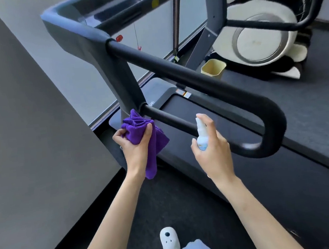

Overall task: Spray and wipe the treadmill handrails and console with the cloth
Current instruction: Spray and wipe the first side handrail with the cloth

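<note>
Beside handrail (pixel 184 73): bunched purple cloth (pixel 140 133), small white spray bottle (pixel 201 134).

Yellow bin (pixel 213 68) on floor; white exercise machine (pixel 258 41), perhaps elliptical, behind.

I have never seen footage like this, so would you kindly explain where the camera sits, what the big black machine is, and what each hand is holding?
There is one picture, taken by a wide-angle camera worn on the person's head, looking forward and down along both bare arms. The big machine is a treadmill: the thick padded loop is its handrail, and the dark flat strip below it is the belt. The left hand grips a bunched purple cloth beside the post where the lower rail joins. The right hand holds a small white spray bottle, with one finger on top of it, aimed towards the lower rail. A pale bin stands on the floor beyond the treadmill. The white shoe at the bottom is the person's own.
</note>
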